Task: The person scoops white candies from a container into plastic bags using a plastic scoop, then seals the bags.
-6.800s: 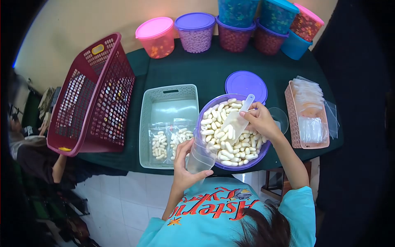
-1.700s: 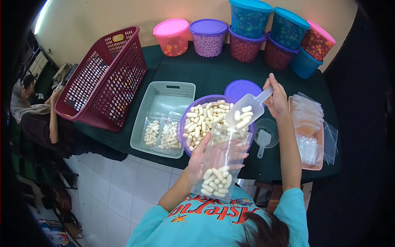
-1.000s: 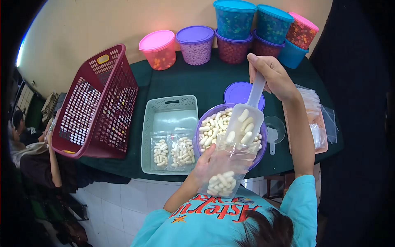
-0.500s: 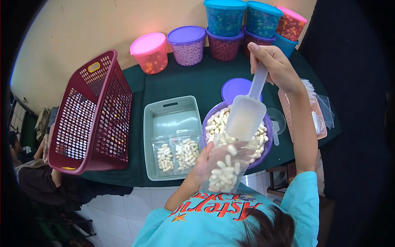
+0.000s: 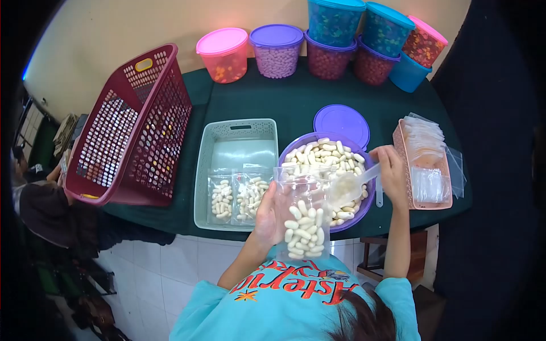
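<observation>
My left hand (image 5: 267, 219) holds a clear plastic bag (image 5: 304, 230) upright, its lower part filled with white oblong pieces. My right hand (image 5: 390, 170) grips the handle of a translucent scoop (image 5: 347, 188), whose bowl lies low over the purple tub (image 5: 371, 196) of the same white pieces, just right of the bag. To the left, a pale green tray (image 5: 202, 170) has two filled bags (image 5: 250, 196) at its near end.
A maroon basket (image 5: 136, 136) stands at the left. Lidded tubs (image 5: 277, 51) line the back, some stacked. A purple lid (image 5: 341, 126) lies behind the open tub. At the right, a pink tray (image 5: 402, 149) holds clear bags. Another person (image 5: 51, 210) is at far left.
My right hand has lowered the scoop from the bag's mouth to the tub, and its bowl has turned leftward. The bag stands more upright in my left hand. The view has shifted slightly.
</observation>
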### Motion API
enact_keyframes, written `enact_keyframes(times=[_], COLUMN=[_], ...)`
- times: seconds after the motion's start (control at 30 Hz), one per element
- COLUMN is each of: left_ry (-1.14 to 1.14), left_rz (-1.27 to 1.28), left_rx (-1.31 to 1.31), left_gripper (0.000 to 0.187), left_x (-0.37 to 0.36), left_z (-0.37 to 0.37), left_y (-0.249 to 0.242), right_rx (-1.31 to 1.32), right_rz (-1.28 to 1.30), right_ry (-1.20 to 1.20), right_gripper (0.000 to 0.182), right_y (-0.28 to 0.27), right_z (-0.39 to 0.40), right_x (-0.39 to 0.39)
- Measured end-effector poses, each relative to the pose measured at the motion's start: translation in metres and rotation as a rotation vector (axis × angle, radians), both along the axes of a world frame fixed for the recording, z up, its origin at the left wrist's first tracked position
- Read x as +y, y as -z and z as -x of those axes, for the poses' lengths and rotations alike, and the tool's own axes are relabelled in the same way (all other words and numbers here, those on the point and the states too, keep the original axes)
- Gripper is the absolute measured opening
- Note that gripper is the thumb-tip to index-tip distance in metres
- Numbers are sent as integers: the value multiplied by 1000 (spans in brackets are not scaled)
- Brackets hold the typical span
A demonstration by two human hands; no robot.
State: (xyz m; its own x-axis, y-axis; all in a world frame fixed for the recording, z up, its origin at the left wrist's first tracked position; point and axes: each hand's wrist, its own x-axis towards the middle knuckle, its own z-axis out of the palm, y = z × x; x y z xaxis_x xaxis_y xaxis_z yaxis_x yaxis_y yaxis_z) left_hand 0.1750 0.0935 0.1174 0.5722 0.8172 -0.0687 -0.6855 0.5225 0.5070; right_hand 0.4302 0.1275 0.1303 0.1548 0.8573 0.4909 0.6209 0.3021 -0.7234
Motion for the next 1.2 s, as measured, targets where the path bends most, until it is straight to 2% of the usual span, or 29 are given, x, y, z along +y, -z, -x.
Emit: enact_keyframes(times=[0.1,0.17,0.23,0.3,0.43,0.5,0.57,0.6,0.63,0.73,0.83,0.87,0.9,0.93,0.97,1.03,1.13,1.2], left_ry=[-80,-112,-115,-117,-230,-280,-381,-420,-438,-489,-550,-501,-446,-454,-458,-336,-361,-342], left_rz=[-14,-39,-4,35,-29,-36,-37,0,4,-12,-23,-157,-291,-302,-299,-330,-262,-232], left_rx=[77,108,119,128,137,118,141,113,112,120,85,189,291,414,415,550,570,593], left_gripper=[62,60,59,58,57,56,55,55,55,56,52,48,45,44,44,48,41,37], left_x=[-6,-13,-19,-22,-26,-28,-33,-37,-40,-49,-55,-58,-60,-62,-65,-71,-72,-72], left_z=[-14,-23,-31,-40,-54,-58,-64,-68,-70,-73,-68,-63,-60,-60,-59,-57,-51,-46], left_y=[-3,-8,-1,1,0,1,4,3,3,-2,-4,1,5,8,5,-5,-6,-8], right_rx=[118,331,-92,-116,-136,-240,17,186,244,542,471,642,642,683,723,684,650,800], right_rz=[-123,111,-27,-59,-38,-96,-33,121,158,485,609,566,572,572,571,559,460,414], right_ry=[99,-11,-68,-32,-100,-87,-223,-334,-439,-642,-706,-721,-729,-722,-714,-753,-764,-814], right_gripper=[17,15,20,27,22,20,25,33,40,41,39,35,35,34,34,35,34,32], right_y=[-6,-10,-22,-21,-6,-11,-9,-12,-11,-17,1,1,0,-1,-2,-1,0,9], right_z=[12,26,40,47,29,23,19,19,21,36,31,36,36,35,35,35,40,39], right_x=[-28,-55,-73,-77,-62,-64,-72,-79,-83,-92,-88,-89,-88,-88,-87,-86,-87,-86])
